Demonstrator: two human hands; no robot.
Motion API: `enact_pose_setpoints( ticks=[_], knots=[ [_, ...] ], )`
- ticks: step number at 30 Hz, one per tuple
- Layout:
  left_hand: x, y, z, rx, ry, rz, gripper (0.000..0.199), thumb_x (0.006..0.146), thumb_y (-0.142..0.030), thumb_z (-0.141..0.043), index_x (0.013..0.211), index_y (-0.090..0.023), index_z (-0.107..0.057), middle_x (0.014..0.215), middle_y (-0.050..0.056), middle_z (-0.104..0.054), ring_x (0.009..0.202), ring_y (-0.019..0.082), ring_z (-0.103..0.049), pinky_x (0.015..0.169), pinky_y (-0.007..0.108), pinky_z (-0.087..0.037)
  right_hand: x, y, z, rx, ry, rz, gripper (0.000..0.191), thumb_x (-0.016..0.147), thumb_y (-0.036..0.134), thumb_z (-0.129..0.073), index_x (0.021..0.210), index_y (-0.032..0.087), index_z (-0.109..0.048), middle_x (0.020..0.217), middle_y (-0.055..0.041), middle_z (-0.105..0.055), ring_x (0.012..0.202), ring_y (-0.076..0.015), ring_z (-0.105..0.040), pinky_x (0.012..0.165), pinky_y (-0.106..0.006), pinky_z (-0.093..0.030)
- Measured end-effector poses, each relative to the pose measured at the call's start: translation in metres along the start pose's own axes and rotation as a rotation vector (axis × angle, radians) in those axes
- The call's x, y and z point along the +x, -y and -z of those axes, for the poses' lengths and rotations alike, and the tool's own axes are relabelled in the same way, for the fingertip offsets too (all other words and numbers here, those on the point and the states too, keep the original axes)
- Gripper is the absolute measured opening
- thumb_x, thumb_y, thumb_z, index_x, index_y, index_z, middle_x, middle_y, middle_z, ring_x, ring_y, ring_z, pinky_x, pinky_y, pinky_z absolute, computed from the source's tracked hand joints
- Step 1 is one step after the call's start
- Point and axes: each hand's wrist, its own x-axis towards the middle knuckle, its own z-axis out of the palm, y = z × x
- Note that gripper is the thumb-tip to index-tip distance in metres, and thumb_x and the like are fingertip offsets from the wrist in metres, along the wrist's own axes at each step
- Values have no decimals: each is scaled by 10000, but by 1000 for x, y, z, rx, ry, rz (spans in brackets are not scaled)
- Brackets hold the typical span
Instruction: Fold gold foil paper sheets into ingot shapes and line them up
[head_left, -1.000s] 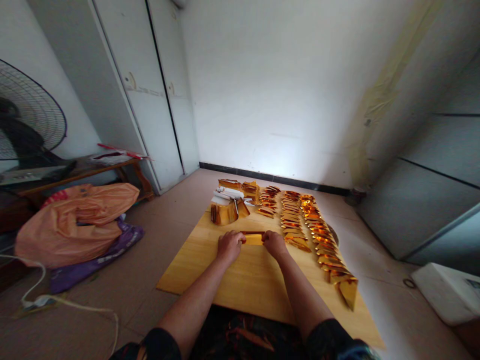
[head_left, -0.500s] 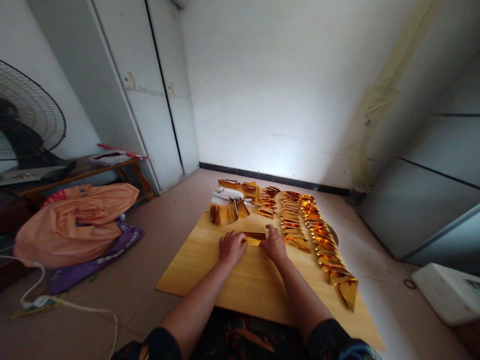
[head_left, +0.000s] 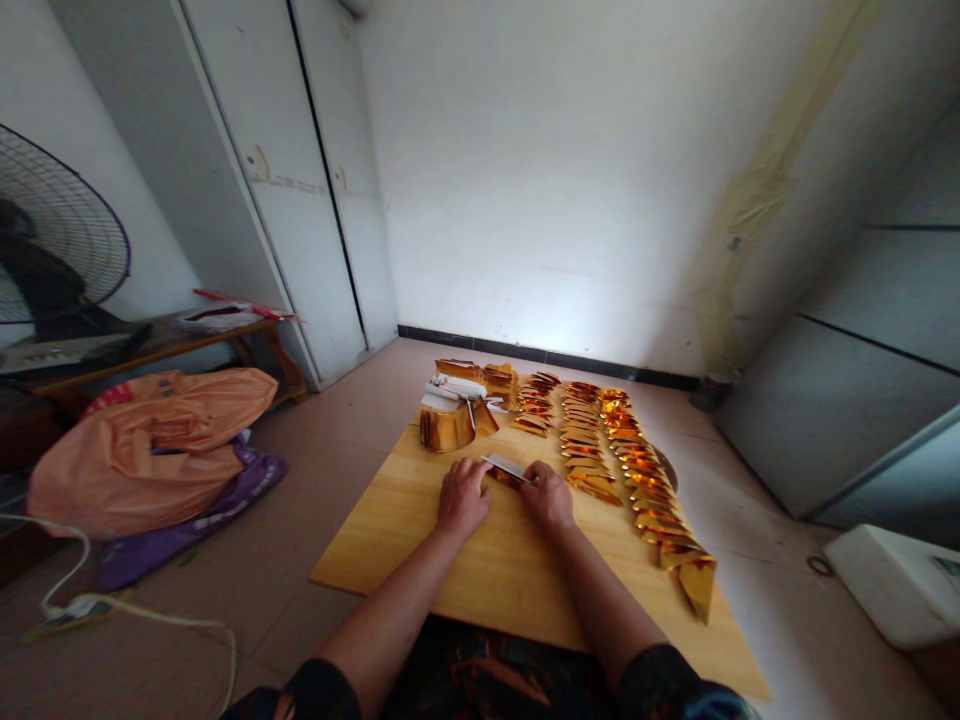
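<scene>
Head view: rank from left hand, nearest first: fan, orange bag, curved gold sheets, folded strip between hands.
1. Folded strip, at the left hand's right
2. Curved gold sheets, ahead
3. Orange bag, left
4. Fan, far left edge

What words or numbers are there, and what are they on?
Nothing is readable.
Purple bag: pale lettering, too blurred to read.
Orange bag: red marks, too blurred to tell.
White box: dark patch, too small to tell.
Held paper: no lettering visible.
</scene>
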Motion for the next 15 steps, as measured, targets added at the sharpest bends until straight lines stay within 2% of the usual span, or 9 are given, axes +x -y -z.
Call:
enact_pose_setpoints(
  ticks=[3,10,15],
  knots=[
    [0,-2,2,17,9,5,394,736,-160,-606,1125,-226,-597,1007,58,-553,1034,217,-487,912,327,-398,-3,-1,2,17,44,-3,62,762,287,-550,738,233,-568,637,40,-576,594,-115,-504,524,-198,-272],
    [-3,-7,4,121,77,-45,470,781,-180,-568,1237,-293,-529,968,43,-563,944,206,-529,849,320,-419,-10,-3,0,-14,33,53,75,770,301,-542,742,238,-573,641,41,-587,577,-104,-493,523,-192,-268],
    [-5,-9,3,153,92,-141,459,803,-145,-514,1241,-281,-521,941,45,-592,929,207,-545,838,323,-424,-16,1,2,40,15,100,143,769,354,-546,704,228,-562,623,45,-576,557,-96,-476,533,-189,-292]
  ],
)
